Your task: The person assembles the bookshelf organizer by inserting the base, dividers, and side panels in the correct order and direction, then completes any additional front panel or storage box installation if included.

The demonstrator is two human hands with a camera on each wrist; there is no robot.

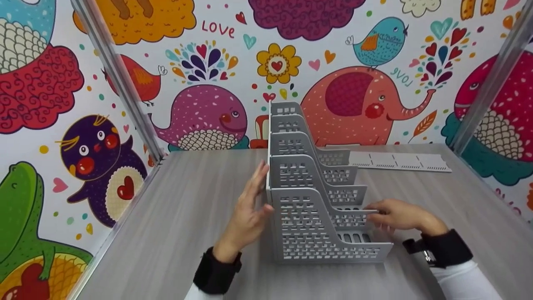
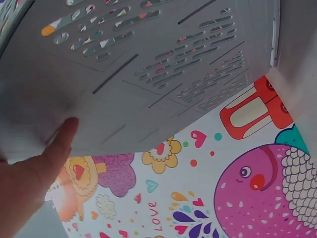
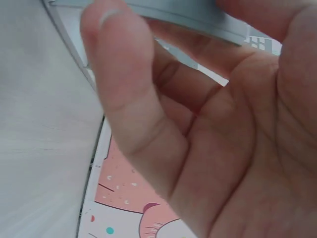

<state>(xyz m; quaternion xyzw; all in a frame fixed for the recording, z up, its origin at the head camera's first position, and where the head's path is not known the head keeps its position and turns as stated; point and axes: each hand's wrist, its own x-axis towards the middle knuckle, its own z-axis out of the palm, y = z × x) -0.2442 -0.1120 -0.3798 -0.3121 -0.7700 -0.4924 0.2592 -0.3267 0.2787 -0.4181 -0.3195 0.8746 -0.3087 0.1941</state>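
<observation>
A grey plastic magazine file rack [image 1: 300,227] with several slotted upright dividers stands on the table, its tall back to the left and its low fronts to the right. My left hand [image 1: 247,216] rests against the tall back, fingers fairly straight; in the left wrist view a fingertip touches the flat slotted back panel [image 2: 114,104]. At the low front, my right hand [image 1: 399,214] holds the edge of the second-nearest divider. The right wrist view shows its curled fingers [image 3: 121,74] around that grey edge [image 3: 198,20].
Behind the rack to the right, a flat pale strip with slots [image 1: 399,161] lies on the grey wood-grain table [image 1: 187,187]. A cartoon-printed wall [image 1: 333,96] closes off the back and sides, with metal posts [image 1: 120,79] at the corners.
</observation>
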